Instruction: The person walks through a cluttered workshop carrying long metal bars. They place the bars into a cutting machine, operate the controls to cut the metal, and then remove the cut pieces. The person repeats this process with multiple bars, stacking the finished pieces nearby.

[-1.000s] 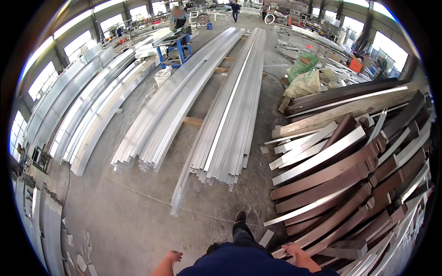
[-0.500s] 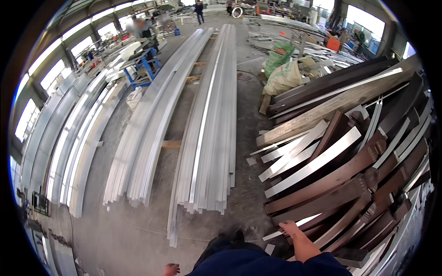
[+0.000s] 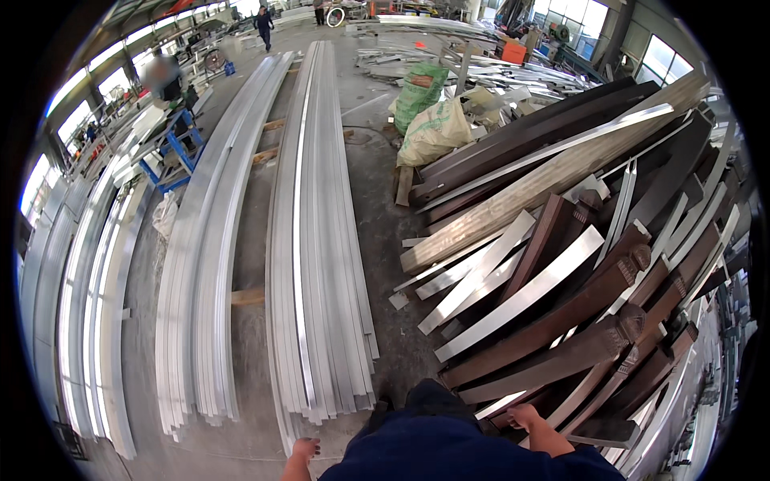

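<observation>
My left hand (image 3: 305, 447) hangs low at my left side, fingers loosely bent and apart, holding nothing. It is nearest to the front ends of a long bundle of silver metal profiles (image 3: 327, 240) on the floor. At my right side hangs my right hand (image 3: 523, 417), its fingers half curled and apart with nothing seen in them. Close beyond it lies a heap of dark brown metal posts (image 3: 545, 365), some with moulded caps. A pale silver bar (image 3: 521, 295) rests across that heap. Neither hand visibly grips any piece.
Another silver profile bundle (image 3: 200, 264) lies farther left, with wooden blocks (image 3: 249, 297) between. A blue metal stand (image 3: 178, 148), green sack (image 3: 419, 96) and beige sack (image 3: 434, 135) stand farther off. A person (image 3: 265, 30) in dark clothes is at the back.
My view has swung right and I have moved forward along the profile bundles. My left hand has come up farther into view. The right hand has drawn closer to my body.
</observation>
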A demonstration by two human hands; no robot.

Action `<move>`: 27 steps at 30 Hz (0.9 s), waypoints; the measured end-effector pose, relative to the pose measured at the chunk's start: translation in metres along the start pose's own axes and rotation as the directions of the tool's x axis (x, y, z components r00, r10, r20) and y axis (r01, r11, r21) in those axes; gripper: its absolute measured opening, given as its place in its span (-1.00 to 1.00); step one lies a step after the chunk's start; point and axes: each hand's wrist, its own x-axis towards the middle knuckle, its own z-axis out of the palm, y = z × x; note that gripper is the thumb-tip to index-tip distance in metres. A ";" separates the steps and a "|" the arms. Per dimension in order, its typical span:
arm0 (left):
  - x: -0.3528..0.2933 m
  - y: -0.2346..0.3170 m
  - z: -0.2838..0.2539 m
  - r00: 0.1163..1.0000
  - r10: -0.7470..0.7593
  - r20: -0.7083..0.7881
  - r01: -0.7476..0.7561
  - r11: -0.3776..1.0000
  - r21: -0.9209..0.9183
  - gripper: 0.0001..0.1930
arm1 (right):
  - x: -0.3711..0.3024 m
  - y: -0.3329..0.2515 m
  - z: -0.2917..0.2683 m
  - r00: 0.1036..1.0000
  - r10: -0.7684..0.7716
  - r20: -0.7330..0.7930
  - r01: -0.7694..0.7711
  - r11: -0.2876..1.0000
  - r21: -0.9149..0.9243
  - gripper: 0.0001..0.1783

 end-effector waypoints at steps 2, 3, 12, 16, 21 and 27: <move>0.017 0.047 -0.009 0.996 0.087 -0.011 -0.087 0.996 0.020 -0.59 | 0.005 0.000 -0.001 0.991 0.126 0.054 -0.126 0.992 0.003 -0.76; 0.026 0.072 -0.010 0.991 0.134 -0.027 -0.134 0.991 0.015 -0.59 | 0.010 -0.007 -0.003 0.980 0.185 0.080 -0.185 0.983 -0.001 -0.76; 0.081 0.320 0.006 0.963 0.257 -0.079 -0.265 0.958 -0.108 -0.63 | 0.119 -0.242 -0.022 0.979 -0.159 0.128 0.176 0.976 -0.129 -0.65; 0.086 0.420 0.027 0.977 0.212 0.015 -0.212 0.975 0.065 -0.63 | 0.148 -0.373 -0.051 0.945 -0.320 0.067 0.323 0.945 -0.041 -0.59; 0.099 0.503 0.033 0.970 0.241 -0.038 -0.240 0.971 0.012 -0.64 | 0.207 -0.495 -0.085 0.857 -0.503 0.115 0.453 0.629 -0.632 -0.55; 0.143 0.573 0.028 0.997 0.024 0.071 -0.044 0.952 0.303 -0.66 | 0.226 -0.665 -0.075 0.866 -0.464 0.184 0.467 0.884 0.032 -0.54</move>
